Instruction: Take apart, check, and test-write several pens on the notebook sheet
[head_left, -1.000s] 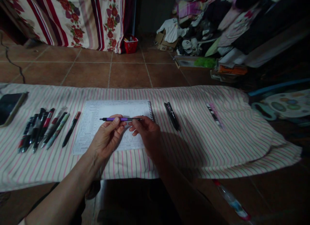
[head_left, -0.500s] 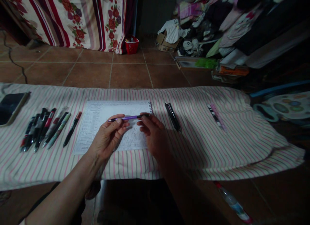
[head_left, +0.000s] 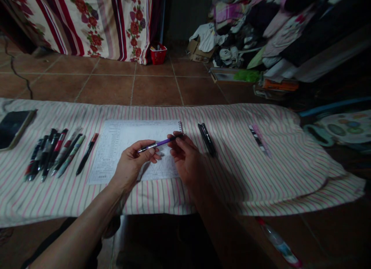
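Note:
A purple pen [head_left: 164, 142] with dark ends is held slantwise between both hands, its right end higher. My left hand [head_left: 135, 157] pinches the lower left end between thumb and fingers. At the upper right end, the fingertips of my right hand [head_left: 187, 153] close on the dark part. Beneath them lies a spiral-bound notebook [head_left: 139, 129] with a printed, written-on sheet. Just left of the notebook is a dark pen with an orange-brown end [head_left: 87, 155]. Two black pens [head_left: 207, 139] lie side by side to the right of my right hand.
Several pens [head_left: 52, 153] lie in a row on the striped cloth [head_left: 261, 184], with a phone [head_left: 14, 128] at far left. A pink and black-white pair of strips [head_left: 259, 139] is at right. On the floor are a red basket [head_left: 158, 56] and a plastic bottle [head_left: 279, 242].
The purple pen has tilted, its left end dropping and its right end rising slightly. Both hands have shifted a little to the right with it.

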The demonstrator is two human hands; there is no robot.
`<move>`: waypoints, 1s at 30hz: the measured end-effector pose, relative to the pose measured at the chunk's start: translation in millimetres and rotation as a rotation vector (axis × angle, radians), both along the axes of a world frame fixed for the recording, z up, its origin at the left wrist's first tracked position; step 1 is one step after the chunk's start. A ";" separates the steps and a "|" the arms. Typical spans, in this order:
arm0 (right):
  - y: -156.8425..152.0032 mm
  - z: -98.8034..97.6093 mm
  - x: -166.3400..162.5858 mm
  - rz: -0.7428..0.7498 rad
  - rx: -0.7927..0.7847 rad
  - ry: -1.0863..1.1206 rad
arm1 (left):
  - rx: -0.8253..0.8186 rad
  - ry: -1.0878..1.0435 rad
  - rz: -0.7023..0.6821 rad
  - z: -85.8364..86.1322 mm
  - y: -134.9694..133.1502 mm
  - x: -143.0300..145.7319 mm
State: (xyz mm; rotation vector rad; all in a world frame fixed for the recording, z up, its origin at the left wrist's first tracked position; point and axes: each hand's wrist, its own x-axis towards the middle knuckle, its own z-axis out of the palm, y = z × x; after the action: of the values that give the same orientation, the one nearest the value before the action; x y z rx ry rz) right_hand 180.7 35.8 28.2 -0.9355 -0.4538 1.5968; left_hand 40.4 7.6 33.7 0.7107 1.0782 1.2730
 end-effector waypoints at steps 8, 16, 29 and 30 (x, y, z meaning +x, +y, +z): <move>0.8 1.7 1.5 0.007 -0.009 0.015 | 0.015 0.207 0.037 2.2 -2.5 5.5; 1.8 -1.6 -1.1 -0.031 -0.003 0.018 | 0.062 0.288 -0.003 -3.2 -4.7 4.6; 3.2 -2.4 0.0 -0.045 -0.009 -0.023 | 0.068 0.277 -0.072 -4.4 -6.4 5.0; 3.2 -2.4 -0.1 -0.046 -0.006 -0.026 | 0.066 0.276 -0.068 -4.9 -6.1 4.9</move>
State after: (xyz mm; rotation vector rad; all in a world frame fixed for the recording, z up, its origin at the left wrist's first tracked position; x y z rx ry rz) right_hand 180.6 38.9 25.8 -0.9655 -0.4424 1.5474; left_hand 45.3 1.5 28.7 0.9866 1.2268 1.1793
